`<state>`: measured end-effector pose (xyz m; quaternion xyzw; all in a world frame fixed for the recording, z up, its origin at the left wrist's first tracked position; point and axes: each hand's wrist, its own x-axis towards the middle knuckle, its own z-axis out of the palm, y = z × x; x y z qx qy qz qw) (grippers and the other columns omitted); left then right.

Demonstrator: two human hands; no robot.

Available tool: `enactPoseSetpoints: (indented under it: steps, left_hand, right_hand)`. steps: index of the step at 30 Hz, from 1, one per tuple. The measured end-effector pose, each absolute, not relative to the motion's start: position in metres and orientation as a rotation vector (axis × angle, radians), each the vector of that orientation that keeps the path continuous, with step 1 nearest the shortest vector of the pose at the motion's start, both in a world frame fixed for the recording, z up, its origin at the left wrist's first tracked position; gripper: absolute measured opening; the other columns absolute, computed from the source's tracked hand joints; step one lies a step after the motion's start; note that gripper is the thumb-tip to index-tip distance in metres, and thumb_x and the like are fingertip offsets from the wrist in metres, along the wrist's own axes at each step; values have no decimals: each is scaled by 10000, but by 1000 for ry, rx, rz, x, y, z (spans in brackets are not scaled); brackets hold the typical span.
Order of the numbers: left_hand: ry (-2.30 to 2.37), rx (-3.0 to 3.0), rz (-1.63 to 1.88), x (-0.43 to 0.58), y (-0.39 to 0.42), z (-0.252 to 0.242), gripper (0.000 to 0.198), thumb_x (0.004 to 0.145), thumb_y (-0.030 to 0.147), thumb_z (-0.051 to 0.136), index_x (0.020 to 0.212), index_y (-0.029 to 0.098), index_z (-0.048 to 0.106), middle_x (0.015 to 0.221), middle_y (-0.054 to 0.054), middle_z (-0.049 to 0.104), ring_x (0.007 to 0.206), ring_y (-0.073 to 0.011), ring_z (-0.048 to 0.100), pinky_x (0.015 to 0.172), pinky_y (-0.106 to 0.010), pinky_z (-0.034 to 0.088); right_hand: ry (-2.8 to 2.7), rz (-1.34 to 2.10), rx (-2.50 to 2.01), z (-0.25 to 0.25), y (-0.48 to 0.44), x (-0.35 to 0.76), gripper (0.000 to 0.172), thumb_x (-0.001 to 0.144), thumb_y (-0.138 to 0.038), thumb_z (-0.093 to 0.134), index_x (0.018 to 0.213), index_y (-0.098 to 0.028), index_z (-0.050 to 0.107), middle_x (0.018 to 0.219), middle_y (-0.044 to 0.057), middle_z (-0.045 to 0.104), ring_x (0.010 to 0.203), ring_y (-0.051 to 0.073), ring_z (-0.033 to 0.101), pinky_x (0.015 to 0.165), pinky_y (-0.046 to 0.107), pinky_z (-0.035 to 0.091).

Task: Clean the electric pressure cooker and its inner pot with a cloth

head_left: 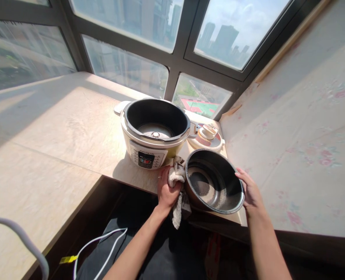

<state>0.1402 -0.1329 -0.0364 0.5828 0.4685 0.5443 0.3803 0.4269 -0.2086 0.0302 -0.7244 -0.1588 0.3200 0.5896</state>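
Note:
My left hand point(168, 189) is closed around a crumpled, stained cloth point(176, 177) at the left side of a dark inner pot point(216, 181). One end of the cloth hangs down below the hand. My right hand point(249, 190) grips the pot's right rim, thumb on the edge and the other fingers mostly hidden behind it. The pot tilts toward me, its inside dull and patchy at the bottom. Left of it stands an electric pressure cooker base point(144, 151), its cavity uncovered and a round metal centre visible inside. Behind the pot lies the cooker's lid point(206, 138).
A stone-topped window ledge point(52, 128) stretches to the left, its front edge dropping to a dark space. Large framed windows point(128, 62) rise behind it. A papered wall point(312, 155) closes off the right. A white cable point(102, 237) with a yellow tag loops at lower left.

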Motion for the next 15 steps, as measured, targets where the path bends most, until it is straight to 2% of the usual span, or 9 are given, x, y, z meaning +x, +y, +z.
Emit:
enactPoseSetpoints:
  steps: [4, 7, 9, 12, 15]
  left_hand:
    - [1209, 1473, 1415, 143, -134, -40, 452, 770, 272, 665, 1215, 195, 659, 1217, -176, 668, 1183, -343, 635, 1060, -503, 500]
    - [1192, 1498, 1404, 143, -135, -39, 426, 788, 275, 658, 1203, 182, 679, 1245, -171, 665, 1208, -334, 626, 1068, -487, 499]
    - [1154, 1531, 1352, 143, -138, -38, 419, 809, 278, 649, 1217, 191, 685, 1268, -146, 675, 1239, -318, 617, 1077, -464, 497]
    - [1122, 1565, 1293, 140, -145, -36, 440, 826, 288, 648, 1256, 198, 678, 1265, -123, 696, 1237, -301, 627, 1078, -442, 498]
    - [1122, 1587, 1325, 139, -151, -34, 477, 800, 268, 656, 1273, 203, 665, 1261, -122, 700, 1194, -291, 650, 1047, -419, 518]
  right_hand:
    - [-281, 625, -1647, 23, -242, 394, 726, 631, -387, 879, 1305, -277, 631, 1221, 41, 730, 1050, 260, 717, 780, 304, 625]
    - [-408, 623, -1613, 22, -253, 368, 781, 616, -312, 863, 1355, -267, 615, 1205, 36, 732, 1065, 249, 695, 825, 289, 602]
    - [-439, 610, -1603, 22, -254, 359, 843, 576, -221, 819, 1389, -273, 604, 1124, 15, 746, 990, 223, 689, 768, 257, 586]
    - [-370, 652, -1602, 27, -251, 360, 997, 501, -121, 738, 1460, -320, 552, 1042, -19, 743, 817, 170, 655, 602, 200, 527]
    - [-371, 736, -1618, 34, -247, 374, 1033, 458, -91, 718, 1451, -333, 567, 1009, -28, 739, 733, 141, 615, 541, 178, 488]
